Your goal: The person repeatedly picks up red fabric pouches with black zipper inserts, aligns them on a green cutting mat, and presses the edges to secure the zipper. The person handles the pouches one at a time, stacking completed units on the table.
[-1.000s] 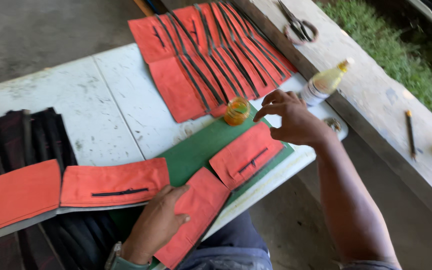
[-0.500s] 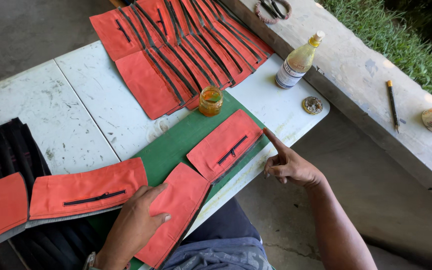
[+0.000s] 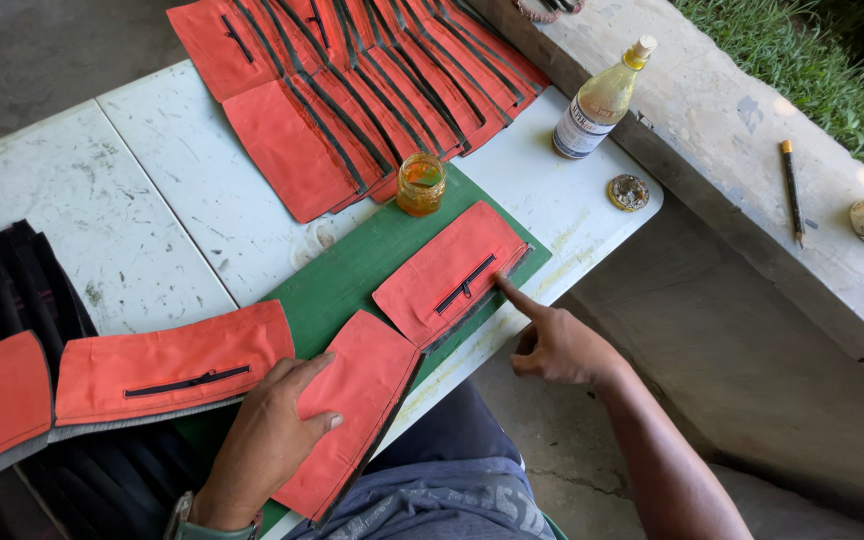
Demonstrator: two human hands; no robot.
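While the head view has the green cutting mat lying across the near edge of the white folding table, everything here is best placed against that mat: 1 orange zippered panel lies flat on its right half, and the right hand hangs just off the mat's right edge with only the index finger stretched out, its tip touching the panel's lower right corner beside the black zip, the other fingers curled in and holding nothing. At the mat's near left corner the left hand lies flat, fingers spread narrow and pressing down a plain orange panel that overhangs the table toward the lap; it pins rather than grips. To do this well, I judge the pointing finger should stay light on the corner so the piece squares to the mat edge without skidding, and the left palm should keep its piece flat so nothing drags. Just beyond the mat's far edge sits a small glass jar of amber glue, close enough to tip if the panel is pushed upward. Left of the mat lies another zippered orange panel; beyond it, a fanned stack of orange panels; to its far right, a yellow bottle and a loose round lid
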